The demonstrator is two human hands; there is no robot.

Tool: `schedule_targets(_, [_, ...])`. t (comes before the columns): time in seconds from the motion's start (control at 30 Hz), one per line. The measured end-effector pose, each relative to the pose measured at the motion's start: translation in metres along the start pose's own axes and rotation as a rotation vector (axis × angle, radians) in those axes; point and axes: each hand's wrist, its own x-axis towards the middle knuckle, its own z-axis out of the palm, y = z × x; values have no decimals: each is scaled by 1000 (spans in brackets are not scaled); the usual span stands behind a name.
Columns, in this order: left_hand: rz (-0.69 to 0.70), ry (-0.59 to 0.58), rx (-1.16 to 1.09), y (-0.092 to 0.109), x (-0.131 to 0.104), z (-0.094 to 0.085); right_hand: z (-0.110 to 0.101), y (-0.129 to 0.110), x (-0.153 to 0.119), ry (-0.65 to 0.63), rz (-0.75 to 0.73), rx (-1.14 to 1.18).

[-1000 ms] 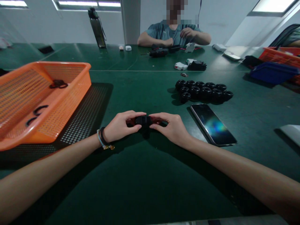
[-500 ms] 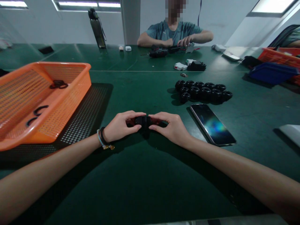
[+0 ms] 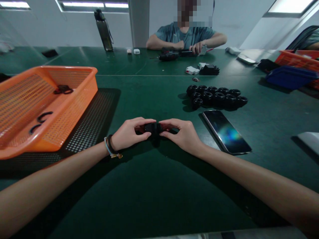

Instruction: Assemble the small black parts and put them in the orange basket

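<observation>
Between my two hands, low over the green table, is a small black part; its exact kind is too dark to make out. My left hand pinches its left side between thumb and fingers. On the right side, my right hand grips the same part with thumb and fingertips. Beyond my right hand stand several glossy black round parts with holes in their tops, grouped close together. Some black rings lie in the orange basket at the left.
A phone lies right of my right hand. Across the table a person sits with a power drill before them. A bottle stands at the back left, and a blue bin at the far right.
My hands and the black part keep almost the same position. Across the table, the person's hand has shifted slightly to the right and lower.
</observation>
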Motion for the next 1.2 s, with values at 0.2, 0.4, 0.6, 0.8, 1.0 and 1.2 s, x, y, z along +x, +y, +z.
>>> schedule_targets(0.2, [-4,-7,-16,0,1,0,-1,-3,0,-4,15,-16])
schedule_targets(0.4, [0,-9,-5,0,0,-1,-1,-1,-1,-10,18,-34])
schedule_targets(0.6, [6,0,4,-1,0,0,0,0,0,-9,4,-41])
schedule_targets(0.8, [14,-3,2,-1,0,1,-1,-2,0,-16,23,-41])
schedule_targets(1.0, [-1,2,-6,0,0,0,-1,0,-1,-16,26,-38])
schedule_targets(1.2, [-10,5,-8,-1,0,0,-2,0,-1,-36,-10,-28])
